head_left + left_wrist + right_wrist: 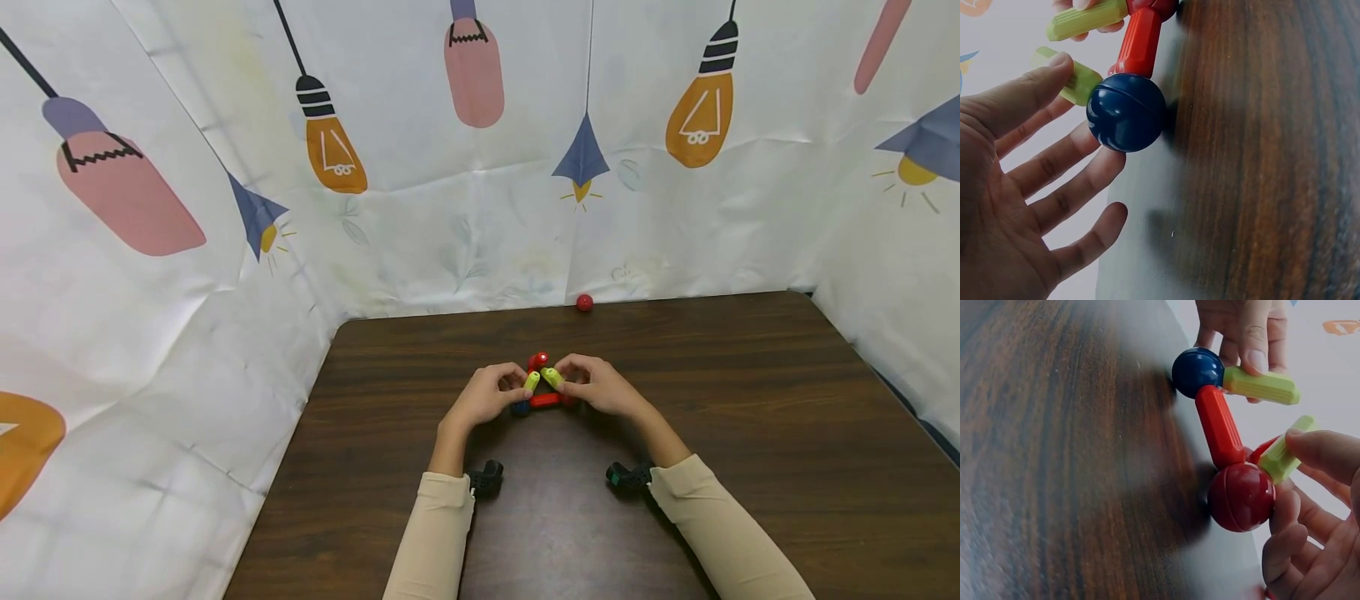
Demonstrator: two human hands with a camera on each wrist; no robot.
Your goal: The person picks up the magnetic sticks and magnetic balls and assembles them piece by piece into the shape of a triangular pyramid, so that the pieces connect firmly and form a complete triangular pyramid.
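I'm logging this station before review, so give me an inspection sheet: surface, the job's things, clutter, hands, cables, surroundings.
Surface: dark wood-grain table.
Job's things: blue ball joined by a red rod to a red ball; two green rods lean up from them.
Clutter: lone small red ball at the far edge.
Hands: left hand pinches one green rod; right hand pinches the other.
Cables: nothing seen.
Surroundings: white sheets printed with lamps on three sides.

Bright and even up top, dim at the wrists

Head view sharp, its edges bowed; both wrist views are dark, with blurred wood grain and soft shadows beneath the toy.
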